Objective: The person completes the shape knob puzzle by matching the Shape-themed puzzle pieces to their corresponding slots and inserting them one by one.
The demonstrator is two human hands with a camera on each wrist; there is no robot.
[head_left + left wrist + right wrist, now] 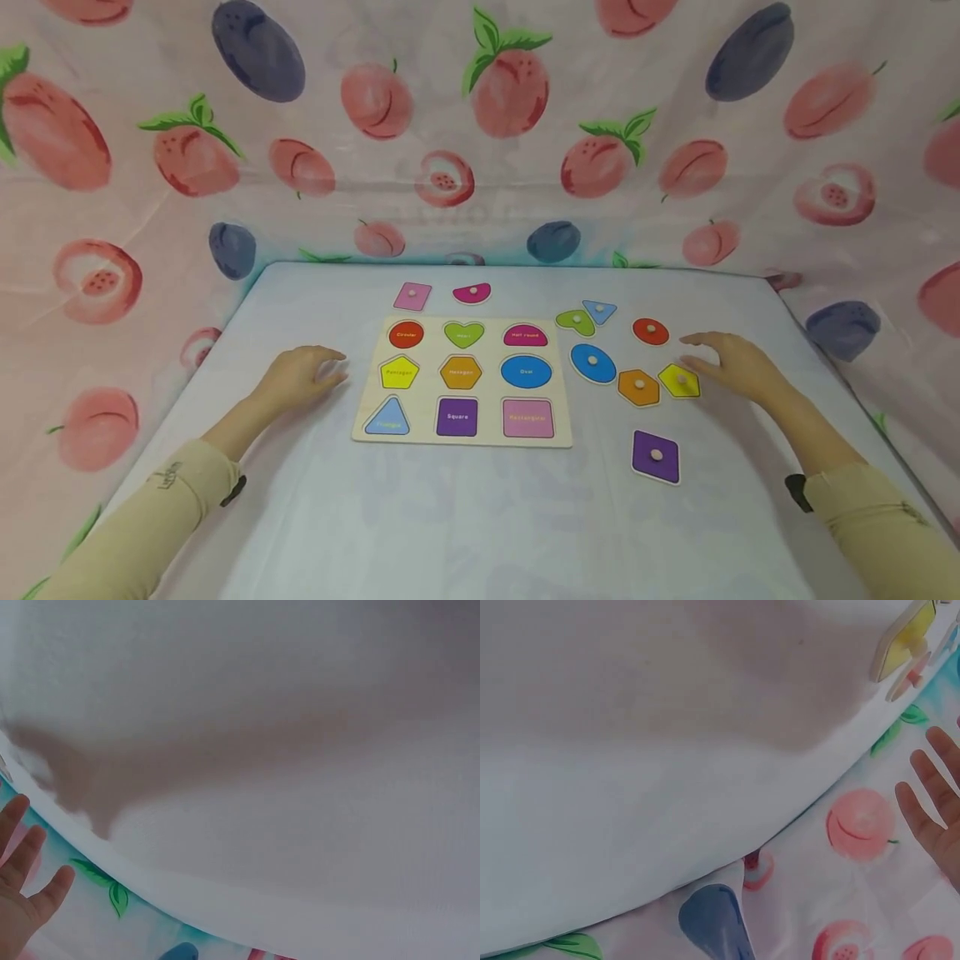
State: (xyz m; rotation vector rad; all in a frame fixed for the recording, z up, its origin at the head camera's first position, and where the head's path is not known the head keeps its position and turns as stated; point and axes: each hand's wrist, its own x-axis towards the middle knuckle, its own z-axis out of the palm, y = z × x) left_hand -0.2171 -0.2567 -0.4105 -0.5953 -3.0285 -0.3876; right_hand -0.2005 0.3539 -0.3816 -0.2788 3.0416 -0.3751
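Observation:
A wooden shape board (457, 383) with printed, coloured shapes lies mid-table. To its left hovers my left hand (300, 379), fingers relaxed and holding nothing; in the left wrist view its fingers (51, 894) are spread. My right hand (723, 367) is likewise relaxed and holds nothing, its thumb close over the yellow pentagon piece (670, 384) and its fingertips near the red circle piece (646, 333). Further left are the orange hexagon piece (630, 392) and blue oval piece (585, 372). Nearer me lies the purple square piece (645, 467). All these pieces have small knobs.
Behind the board lie a pink rectangle piece (405, 302) and a magenta half-round piece (467, 299). A green heart piece (567, 326) and a light blue triangle piece (602, 318) touch or overlap at its right back corner. A fruit-patterned curtain (480, 158) surrounds the white table (450, 525).

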